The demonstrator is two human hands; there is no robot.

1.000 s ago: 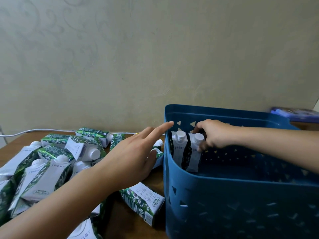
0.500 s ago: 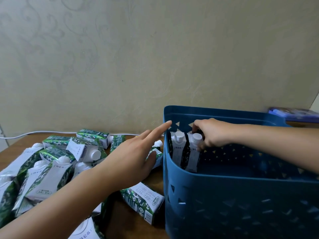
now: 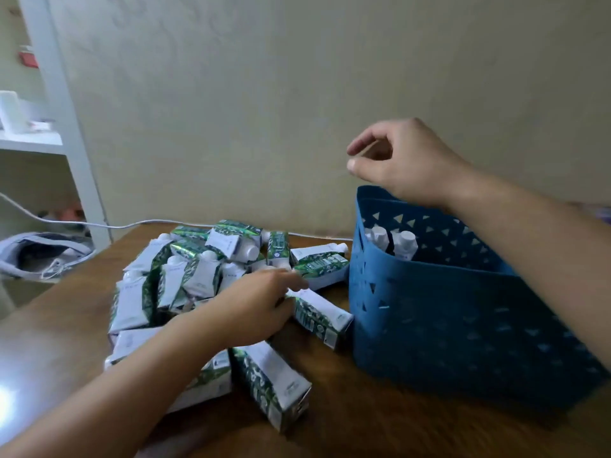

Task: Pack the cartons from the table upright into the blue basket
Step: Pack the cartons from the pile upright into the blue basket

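Left hand (image 3: pixel 254 305) is down on the carton pile (image 3: pixel 185 279) just left of the blue basket (image 3: pixel 429 319), fingers curling onto a lying carton (image 3: pixel 322 317); can't tell if it's clamped yet. Right hand (image 3: pixel 401 160) hangs loose and empty above the basket's far-left corner, over two upright cartons (image 3: pixel 393 242). Cartons look stiff, glossy, probably heavy if full; grab across the flat sides, not the cap.
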